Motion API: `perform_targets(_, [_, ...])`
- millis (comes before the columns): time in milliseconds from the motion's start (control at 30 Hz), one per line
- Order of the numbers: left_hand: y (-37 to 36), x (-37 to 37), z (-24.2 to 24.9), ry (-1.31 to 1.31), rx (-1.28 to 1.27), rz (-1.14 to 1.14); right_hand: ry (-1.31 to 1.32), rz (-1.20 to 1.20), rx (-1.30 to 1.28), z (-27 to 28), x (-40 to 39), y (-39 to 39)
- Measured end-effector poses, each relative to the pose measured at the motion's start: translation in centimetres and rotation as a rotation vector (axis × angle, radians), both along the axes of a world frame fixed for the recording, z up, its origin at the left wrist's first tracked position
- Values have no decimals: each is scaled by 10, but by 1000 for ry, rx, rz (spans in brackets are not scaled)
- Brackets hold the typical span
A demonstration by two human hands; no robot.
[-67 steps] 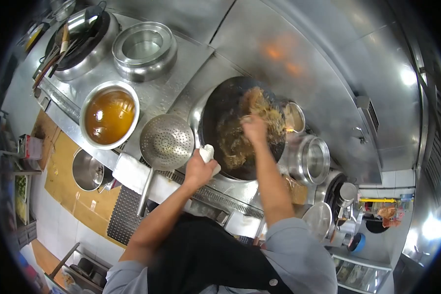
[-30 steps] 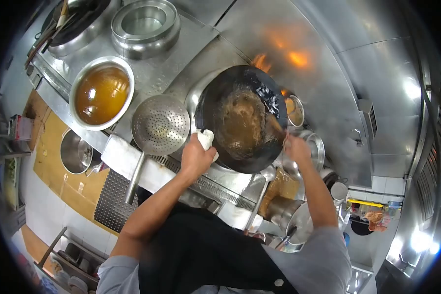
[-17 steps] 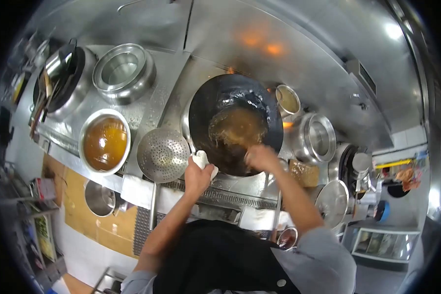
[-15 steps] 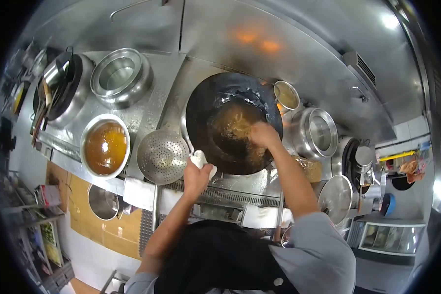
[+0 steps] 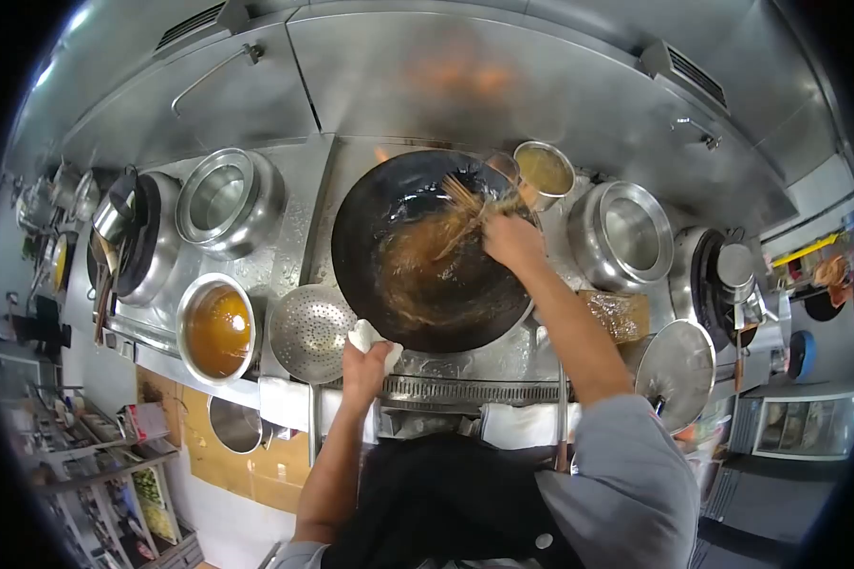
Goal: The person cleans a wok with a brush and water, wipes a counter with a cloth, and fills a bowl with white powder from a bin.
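A large black wok sits on the range with brown, swirling liquid inside, tilted somewhat. My left hand is closed on a folded white cloth at the wok's near-left rim; the cloth covers whatever part of the handle lies beneath. Over the wok's right side, my right hand grips a bamboo wok brush, whose splayed bristles are blurred. Just left of the wok rests a perforated metal strainer with a long handle pointing toward me.
A bowl of amber liquid stands left of the strainer. Behind it is a lidless metal pot. Right of the wok are a small strainer pot, another metal pot and a round mesh skimmer. Flames show behind the wok.
My right hand has risen from the liquid toward the wok's upper right, bringing the brush bristles into sight. The head view has shifted. My left hand keeps its hold on the cloth.
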State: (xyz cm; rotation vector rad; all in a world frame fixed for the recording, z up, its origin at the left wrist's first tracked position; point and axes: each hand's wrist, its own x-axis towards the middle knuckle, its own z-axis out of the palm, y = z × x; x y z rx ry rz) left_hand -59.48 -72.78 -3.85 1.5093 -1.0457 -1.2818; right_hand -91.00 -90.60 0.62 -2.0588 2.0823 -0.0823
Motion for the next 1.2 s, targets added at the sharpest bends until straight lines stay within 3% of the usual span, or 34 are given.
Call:
perform_targets(67, [0, -1, -5, 89, 64, 4, -212, 2, -69, -31, 56, -31])
perform_targets(133, [0, -1, -6, 93, 45, 5, -558, -31, -41, -22, 124, -3])
perform_targets(233, [-1, 6, -21, 102, 54, -18, -673, 10, 38, -21, 174, 65])
perform_targets(300, [4, 17, -12, 78, 95, -82, -575, 143, 16, -8, 161, 127])
perform_targets(367, [5, 15, 9, 230, 304, 19, -420, 318, 219, 7, 112, 163])
perform_targets(433, [-6, 31, -13, 266, 356, -74, -395, 410, 23, -34, 19, 167])
perform_targets(467, [-12, 30, -7, 396, 407, -43, -88, 240, 332, 13, -13, 152])
perform_targets(500, [-16, 27, -3, 525, 464, -5, 140, 289, 335, 24, -53, 135])
perform_targets(533, [-20, 20, 2, 400, 413, -47, 196, -41, 339, 108, -46, 147])
perform_targets(567, [-24, 14, 5, 275, 356, -86, 299, -137, 134, 109, -66, 144])
perform_targets(633, [-39, 19, -47, 312, 340, -181, 94, -295, -158, 162, -46, 183])
perform_targets(667, [-31, 15, -43, 353, 370, -150, 94, -305, -155, 155, -32, 204])
perform_targets(733, [-2, -3, -9, 398, 408, -102, -278, -444, -608, 118, 13, 250])
perform_targets(767, [11, -9, -2, 446, 333, -72, -362, -416, -753, 74, 31, 264])
perform_targets(833, [-3, -6, -22, 495, 332, -106, -384, -527, -383, -5, 50, 300])
perform_targets(900, [-33, 17, -59, 516, 174, -87, -471, -557, -456, -13, 67, 342])
perform_targets(933, [-27, 28, -20, 377, 219, -101, -538, -566, -548, -15, 65, 357])
perform_targets(1000, [-56, 59, -40, 379, 62, -215, -596, -637, -565, -32, 54, 401])
perform_targets(1200, [-66, 95, 20, 118, 47, -217, -624, -832, -481, -76, 44, 570])
